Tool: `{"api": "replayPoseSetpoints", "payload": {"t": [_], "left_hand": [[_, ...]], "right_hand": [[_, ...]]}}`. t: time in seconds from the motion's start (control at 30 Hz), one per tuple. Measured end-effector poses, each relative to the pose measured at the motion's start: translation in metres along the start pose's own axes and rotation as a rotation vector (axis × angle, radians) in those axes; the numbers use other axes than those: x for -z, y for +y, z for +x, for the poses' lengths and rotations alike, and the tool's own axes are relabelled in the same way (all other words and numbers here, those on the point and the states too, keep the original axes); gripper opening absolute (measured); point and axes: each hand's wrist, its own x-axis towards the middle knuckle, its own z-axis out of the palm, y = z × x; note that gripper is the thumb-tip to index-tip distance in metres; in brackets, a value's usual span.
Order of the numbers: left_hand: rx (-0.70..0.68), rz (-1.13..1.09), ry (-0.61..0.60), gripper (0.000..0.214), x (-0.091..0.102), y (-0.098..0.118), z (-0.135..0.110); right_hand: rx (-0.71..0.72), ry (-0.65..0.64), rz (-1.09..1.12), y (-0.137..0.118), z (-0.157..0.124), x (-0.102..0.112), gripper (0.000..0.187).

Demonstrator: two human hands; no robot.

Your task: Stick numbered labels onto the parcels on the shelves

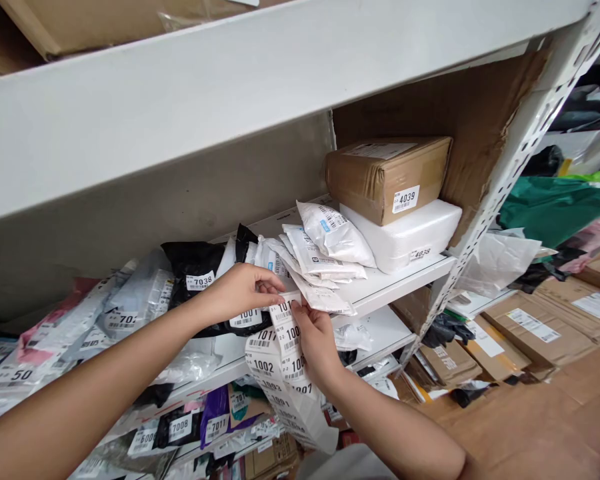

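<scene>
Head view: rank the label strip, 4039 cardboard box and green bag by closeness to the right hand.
1. Label strip, held in the right hand.
2. 4039 cardboard box, up on the shelf.
3. Green bag, far right, past the shelf.

One left hand point(241, 291), one right hand point(316, 341), one label bundle point(270, 368), one brown box point(380, 175) marked 4039.

Our left arm point(95, 393) and right arm point(395, 427) stretch forward, bare. Our left hand point(243, 290) is palm down, its fingertips pinched together. Our right hand point(317, 343) sits just below it, thumb up, pinching too.
</scene>
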Motion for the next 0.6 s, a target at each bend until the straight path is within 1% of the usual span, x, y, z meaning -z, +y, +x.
{"api": "replayPoseSetpoints", "payload": {"t": [0.1,0.2,0.3,0.4,0.5,0.6], "left_hand": [[-0.002,0.001,-0.004,0.028,0.001,0.0,0.0],[-0.029,0.003,-0.014,0.027,0.001,0.0,-0.001],[-0.036,-0.002,0.011,0.034,0.001,-0.003,-0.004],[-0.014,0.025,0.059,0.04,0.001,-0.005,-0.009],[-0.042,0.11,0.079,0.036,0.004,-0.008,-0.016],[-0.09,0.259,0.155,0.032,0.006,-0.014,-0.024]], "right_hand": [[0.018,-0.028,-0.019,0.0,0.0,0.001,0.023],[0.019,-0.024,-0.015,-0.001,0.0,0.001,0.025],[-0.016,0.006,0.055,-0.003,-0.001,-0.001,0.029],[-0.058,0.054,0.15,-0.007,-0.001,-0.004,0.04],[-0.126,0.106,0.183,-0.013,0.0,-0.004,0.051],[-0.183,0.133,0.172,-0.018,0.002,-0.002,0.054]]}}
